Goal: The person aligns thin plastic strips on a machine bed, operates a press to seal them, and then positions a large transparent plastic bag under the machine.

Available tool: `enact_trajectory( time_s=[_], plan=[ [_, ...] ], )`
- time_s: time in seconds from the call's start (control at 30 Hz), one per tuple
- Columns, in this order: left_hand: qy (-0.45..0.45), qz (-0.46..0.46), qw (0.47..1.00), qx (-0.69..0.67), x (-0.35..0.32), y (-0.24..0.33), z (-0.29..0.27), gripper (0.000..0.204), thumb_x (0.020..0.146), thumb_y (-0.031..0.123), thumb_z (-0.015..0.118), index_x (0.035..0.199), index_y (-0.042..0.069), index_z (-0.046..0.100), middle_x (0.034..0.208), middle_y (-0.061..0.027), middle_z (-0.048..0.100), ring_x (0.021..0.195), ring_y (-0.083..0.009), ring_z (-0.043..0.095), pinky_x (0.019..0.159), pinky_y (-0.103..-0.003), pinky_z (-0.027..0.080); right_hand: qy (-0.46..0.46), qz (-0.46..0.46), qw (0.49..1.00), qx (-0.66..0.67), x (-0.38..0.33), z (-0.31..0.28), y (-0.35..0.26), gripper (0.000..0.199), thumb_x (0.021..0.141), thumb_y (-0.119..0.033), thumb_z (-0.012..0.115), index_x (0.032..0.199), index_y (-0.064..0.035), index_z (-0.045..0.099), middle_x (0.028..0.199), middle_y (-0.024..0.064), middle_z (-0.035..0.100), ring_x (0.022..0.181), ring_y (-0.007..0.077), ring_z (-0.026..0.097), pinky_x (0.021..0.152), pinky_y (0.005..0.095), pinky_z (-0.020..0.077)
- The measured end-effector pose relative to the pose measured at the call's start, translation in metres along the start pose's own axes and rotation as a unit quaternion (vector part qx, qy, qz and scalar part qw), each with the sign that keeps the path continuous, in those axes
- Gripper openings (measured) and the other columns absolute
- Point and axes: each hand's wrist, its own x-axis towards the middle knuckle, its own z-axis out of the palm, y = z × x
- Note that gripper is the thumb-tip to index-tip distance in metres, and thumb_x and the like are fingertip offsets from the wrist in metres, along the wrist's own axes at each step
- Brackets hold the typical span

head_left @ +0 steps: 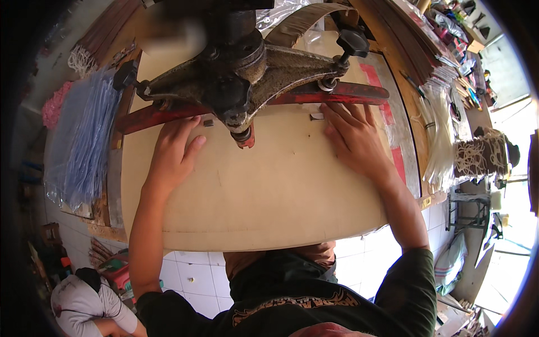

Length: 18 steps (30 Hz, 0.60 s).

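Note:
A wide cream-coloured sheet or board [264,196] lies flat before me. My left hand [173,151] rests on its left part, fingers stretched toward a worn red bar [157,117] and thumb apart. My right hand [356,140] lies on the right part, fingers spread, with the tips at or partly beneath the bar. Neither hand visibly holds anything. Above the bar stands a dark cast-metal bracket [292,63] with black knobs [352,42]. Beside my left fingertips is a small grey tab [209,123]; another small tab [316,117] sits beside my right fingers.
Clear plastic bags [84,135] are piled at the left. Red tape [397,163] runs along the right side of the board. Further right are pale strips [441,129] and a bundle of cords [480,156]. Another person [92,303] is low at the lower left, above a tiled floor.

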Motion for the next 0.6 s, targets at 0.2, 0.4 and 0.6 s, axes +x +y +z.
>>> enact_trajectory(
  time_s=[0.2, 0.4, 0.6],
  plan=[
    [0.002, 0.015, 1.000, 0.011, 0.0006, -0.0013, 0.0014, 0.043, 0.098, 0.028, 0.062, 0.129, -0.002, 0.061, 0.122, -0.0198, 0.065, 0.117, -0.0396, 0.057, 0.105, -0.046, 0.042, -0.005, 0.009, 1.000, -0.019, 0.0011, -0.0054, -0.0047, 0.043, 0.099, -0.024, 0.055, 0.137, -0.0027, 0.058, 0.140, 0.0140, 0.059, 0.139, 0.0336, 0.045, 0.120, 0.0608, 0.0198],
    [-0.001, 0.007, 1.000, 0.002, 0.0020, 0.0012, 0.0028, 0.043, 0.098, 0.028, 0.063, 0.129, -0.002, 0.061, 0.123, -0.0200, 0.065, 0.117, -0.0402, 0.057, 0.104, -0.046, 0.043, 0.003, -0.010, 0.998, -0.054, -0.0007, -0.0072, -0.0063, 0.046, 0.095, -0.026, 0.062, 0.135, -0.0023, 0.058, 0.138, 0.0133, 0.060, 0.137, 0.0321, 0.046, 0.120, 0.0590, 0.0225],
    [-0.006, -0.018, 1.000, -0.004, 0.0010, 0.0037, 0.0003, 0.043, 0.097, 0.027, 0.064, 0.127, -0.003, 0.061, 0.124, -0.0214, 0.064, 0.117, -0.0402, 0.057, 0.104, -0.047, 0.043, 0.012, -0.028, 0.998, -0.056, -0.0039, -0.0041, -0.0082, 0.045, 0.094, -0.025, 0.064, 0.132, -0.0017, 0.060, 0.133, 0.0120, 0.062, 0.132, 0.0305, 0.049, 0.120, 0.0574, 0.0240]
  ],
)
